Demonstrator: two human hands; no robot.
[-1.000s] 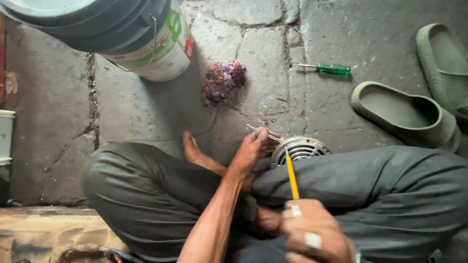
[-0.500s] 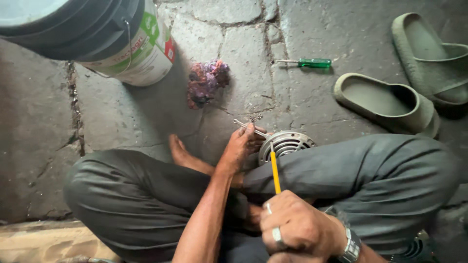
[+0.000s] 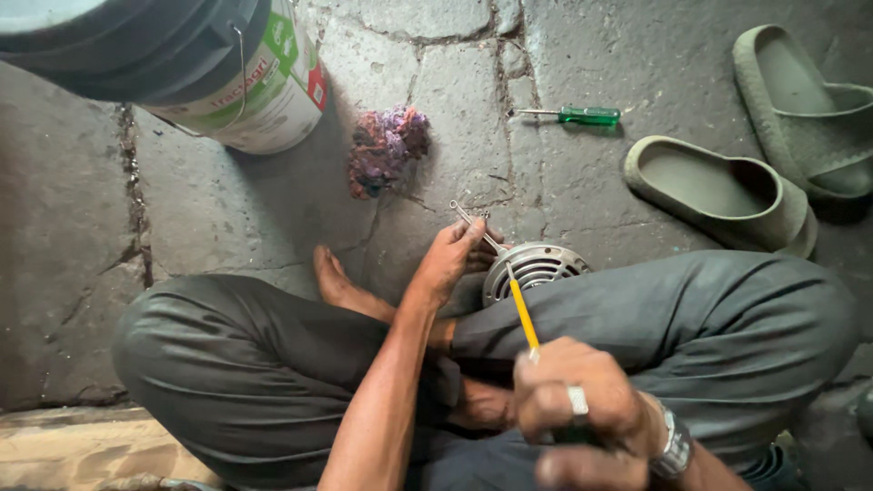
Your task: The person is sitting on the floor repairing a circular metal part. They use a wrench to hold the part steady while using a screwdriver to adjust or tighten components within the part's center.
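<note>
Mid-frame: left hand point(image 3: 450, 264) gripping slim metal spanner point(image 3: 475, 225) at round ribbed grey motor housing point(image 3: 532, 268), right hand point(image 3: 577, 400) clasping yellow-shafted screwdriver point(image 3: 522, 314) angled up-left toward it.

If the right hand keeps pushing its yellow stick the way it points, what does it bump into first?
Probably the round slotted metal housing: the right hand aims the yellow-handled tool up at it, the tip apparently already touching.

ribbed dull metal motor housing point(image 3: 532, 268), rough cracked concrete floor point(image 3: 582, 173), matt rubber slippers point(image 3: 718, 191)
</note>
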